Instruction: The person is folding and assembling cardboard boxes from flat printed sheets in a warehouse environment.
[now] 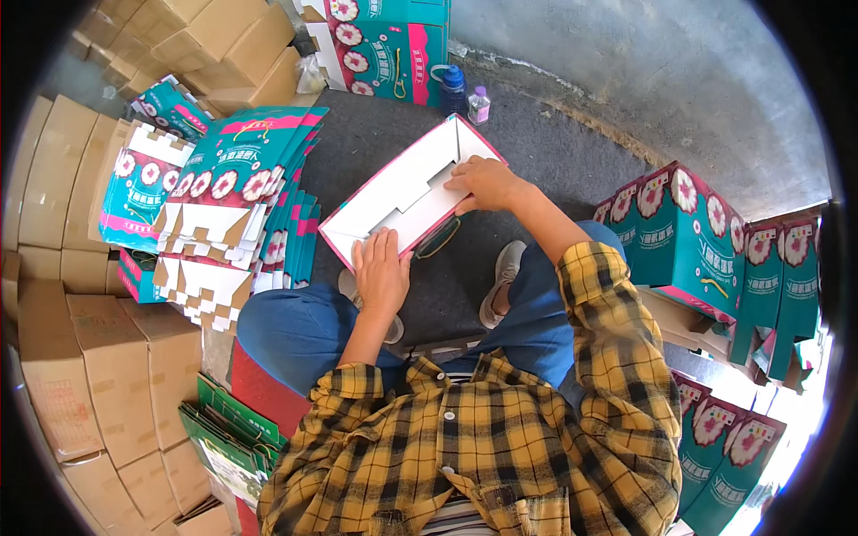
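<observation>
In front of my knees is a cardboard gift box point(375, 192), its white side facing up and its rim pink. Two interlocking cut-out flaps show across its middle, with gaps between them. My left hand point(382, 268) is at the near left corner, fingers over the edge onto the white board, thumb by the outer side. Over the near edge further right, my right hand point(490, 186) has its fingers bent onto a flap and its thumb outside. A dark green cord handle point(438, 239) hangs from the near side, between my hands.
Flat teal-and-pink cartons point(228, 179) are stacked at left, before brown boxes point(107, 357). Green bags point(232, 438) lie at my left hip. Assembled teal boxes point(684, 232) stand at right. A blue bottle point(453, 87) and a purple-capped bottle point(479, 105) stand beyond the box.
</observation>
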### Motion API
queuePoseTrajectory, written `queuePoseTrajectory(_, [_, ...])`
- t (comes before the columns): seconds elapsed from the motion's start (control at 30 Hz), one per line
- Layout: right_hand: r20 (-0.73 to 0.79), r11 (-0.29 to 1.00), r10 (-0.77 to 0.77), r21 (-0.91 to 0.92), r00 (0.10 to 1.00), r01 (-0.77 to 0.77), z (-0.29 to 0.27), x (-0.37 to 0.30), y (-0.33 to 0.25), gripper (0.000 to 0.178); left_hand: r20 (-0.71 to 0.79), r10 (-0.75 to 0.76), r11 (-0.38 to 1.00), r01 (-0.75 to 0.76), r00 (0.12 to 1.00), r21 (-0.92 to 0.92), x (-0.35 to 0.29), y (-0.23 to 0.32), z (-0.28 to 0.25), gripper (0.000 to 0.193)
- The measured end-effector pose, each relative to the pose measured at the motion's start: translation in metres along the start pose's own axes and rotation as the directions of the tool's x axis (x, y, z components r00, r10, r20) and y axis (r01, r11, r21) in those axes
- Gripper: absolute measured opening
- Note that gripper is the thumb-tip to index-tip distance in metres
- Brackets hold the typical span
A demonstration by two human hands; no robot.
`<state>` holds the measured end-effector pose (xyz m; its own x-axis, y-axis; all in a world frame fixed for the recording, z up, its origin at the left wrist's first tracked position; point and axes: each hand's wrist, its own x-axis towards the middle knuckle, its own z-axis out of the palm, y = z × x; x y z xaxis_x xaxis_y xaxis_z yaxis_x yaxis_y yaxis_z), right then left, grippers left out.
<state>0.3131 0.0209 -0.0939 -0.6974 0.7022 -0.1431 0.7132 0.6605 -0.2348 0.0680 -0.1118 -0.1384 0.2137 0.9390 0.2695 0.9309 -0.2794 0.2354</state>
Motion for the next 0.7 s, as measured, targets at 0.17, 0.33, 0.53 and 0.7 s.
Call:
queuePoseTrajectory(0.17, [-0.159, 0.969, 0.109, 0.238, 0.981, -0.069, -0.016, -0.002, -0.001, 0.043, -0.252, -0.092, 0.969, 0.028, 0.963, -0.245, -0.002, -0.018, -0.026, 0.061])
queuePoseTrajectory(0.33, [-0.444, 0.797, 0.586, 0.465, 0.678, -0.385, 0.017, 0.003, 0.068, 0.051, 0.003, -0.6, 0.611, 0.46, 0.8, -0.644, 0.028, -0.072, -0.038, 0.064])
queuePoseTrajectory(0.53, [-0.095, 0.524, 0.682, 0.756, 0.726, -0.393, 0.024, 0.022, 0.066, 0.08, 0.691, -0.557, -0.182, 0.744, 0.461, -0.643, 0.019, -0.137, -0.007, 0.099])
queuePoseTrajectory(0.7, [0.375, 0.112, 0.649, 0.814, 0.662, -0.57, 0.019, 0.007, 0.085, 0.095, 0.813, -0.243, -0.344, 0.737, 0.529, -0.582, 0.01, -0.129, 0.017, 0.068])
